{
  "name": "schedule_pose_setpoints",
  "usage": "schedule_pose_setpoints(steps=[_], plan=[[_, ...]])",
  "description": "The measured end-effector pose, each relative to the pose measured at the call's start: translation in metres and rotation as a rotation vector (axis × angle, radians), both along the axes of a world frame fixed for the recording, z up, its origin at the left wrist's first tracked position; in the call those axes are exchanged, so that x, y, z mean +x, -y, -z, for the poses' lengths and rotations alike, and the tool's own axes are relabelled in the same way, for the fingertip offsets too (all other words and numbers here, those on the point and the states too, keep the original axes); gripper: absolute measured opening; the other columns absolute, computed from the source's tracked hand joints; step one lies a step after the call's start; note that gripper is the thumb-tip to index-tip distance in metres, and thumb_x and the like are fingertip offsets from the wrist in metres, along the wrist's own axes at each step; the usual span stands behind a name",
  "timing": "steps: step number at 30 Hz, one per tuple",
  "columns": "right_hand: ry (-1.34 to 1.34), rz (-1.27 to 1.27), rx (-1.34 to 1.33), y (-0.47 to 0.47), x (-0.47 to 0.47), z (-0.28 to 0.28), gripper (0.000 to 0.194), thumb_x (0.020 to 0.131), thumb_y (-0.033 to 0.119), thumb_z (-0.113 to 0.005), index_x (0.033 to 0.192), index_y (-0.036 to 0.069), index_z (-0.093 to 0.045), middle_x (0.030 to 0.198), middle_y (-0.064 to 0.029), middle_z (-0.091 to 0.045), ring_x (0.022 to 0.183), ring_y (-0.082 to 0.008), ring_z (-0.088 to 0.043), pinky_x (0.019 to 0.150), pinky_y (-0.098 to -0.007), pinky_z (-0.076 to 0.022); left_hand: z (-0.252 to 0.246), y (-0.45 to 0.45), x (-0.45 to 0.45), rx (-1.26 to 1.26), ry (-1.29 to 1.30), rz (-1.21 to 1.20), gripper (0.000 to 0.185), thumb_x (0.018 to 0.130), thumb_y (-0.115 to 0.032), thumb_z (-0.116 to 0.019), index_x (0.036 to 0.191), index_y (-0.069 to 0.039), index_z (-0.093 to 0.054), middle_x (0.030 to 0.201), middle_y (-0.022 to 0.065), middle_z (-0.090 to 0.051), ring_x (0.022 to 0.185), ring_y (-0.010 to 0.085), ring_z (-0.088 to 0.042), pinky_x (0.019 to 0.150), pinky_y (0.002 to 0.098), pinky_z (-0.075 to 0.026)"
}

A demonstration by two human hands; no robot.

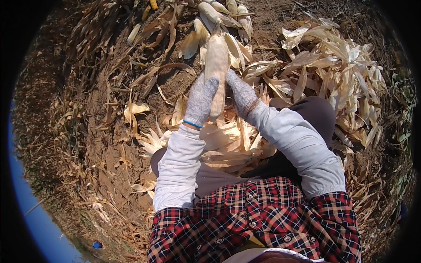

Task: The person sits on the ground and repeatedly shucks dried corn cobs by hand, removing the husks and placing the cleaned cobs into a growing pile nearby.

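An ear of corn in its pale dry husk point(217, 56) lies lengthwise between my two gloved hands, in front of my crossed legs. My left hand point(201, 98), in a fuzzy light-grey glove with a blue band at the wrist, grips the ear's left side, thumb laid across the husk. Against the right side rests my right hand point(242, 93) in a matching soiled glove; its thumb is at the ear's edge and its other fingers are mostly hidden. Just beyond the ear's far tip, several more husked ears point(210, 12) are heaped on the soil.
Loose husks point(230, 138) cover the ground between my legs. A large pile of stripped husks point(338, 69) spreads at the right. Dry stalks and leaves point(158, 36) litter the brown soil point(108, 148) at the left. A bare yellow cob point(153, 4) shows at the top edge.
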State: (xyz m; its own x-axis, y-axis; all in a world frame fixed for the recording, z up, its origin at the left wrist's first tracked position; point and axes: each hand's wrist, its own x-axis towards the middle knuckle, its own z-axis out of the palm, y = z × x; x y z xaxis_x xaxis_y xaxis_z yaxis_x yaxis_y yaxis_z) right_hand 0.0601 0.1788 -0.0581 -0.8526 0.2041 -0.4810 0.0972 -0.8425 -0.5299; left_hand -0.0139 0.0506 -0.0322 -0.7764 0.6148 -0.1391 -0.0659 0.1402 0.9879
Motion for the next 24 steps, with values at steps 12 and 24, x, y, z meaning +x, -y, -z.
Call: schedule_pose_setpoints(steps=[12,24], plan=[[0.031,0.006,-0.009,-0.005,0.0,-0.001,0.044,0.104,0.048,-0.055,0.132,0.014,-0.063,0.117,-0.0061,-0.072,0.099,-0.0219,-0.069,0.083,-0.0421,-0.0587,0.016,0.011,-0.008,-0.172,-0.339,0.0,0.035,0.105,-0.02,-0.057,0.129,0.004,-0.063,0.122,0.0171,-0.07,0.11,0.0234,-0.066,0.096,0.0346,-0.051],[-0.042,-0.095,-0.009,-0.006,0.005,0.005,0.057,0.1,0.055,-0.058,0.142,0.017,-0.052,0.131,-0.0079,-0.059,0.118,-0.027,-0.058,0.096,-0.0517,-0.0521,-0.012,0.001,0.004,-0.24,-0.302,-0.024,0.049,0.099,-0.026,-0.066,0.141,-0.001,-0.057,0.135,0.0188,-0.064,0.123,0.0283,-0.063,0.104,0.0364,-0.048]])
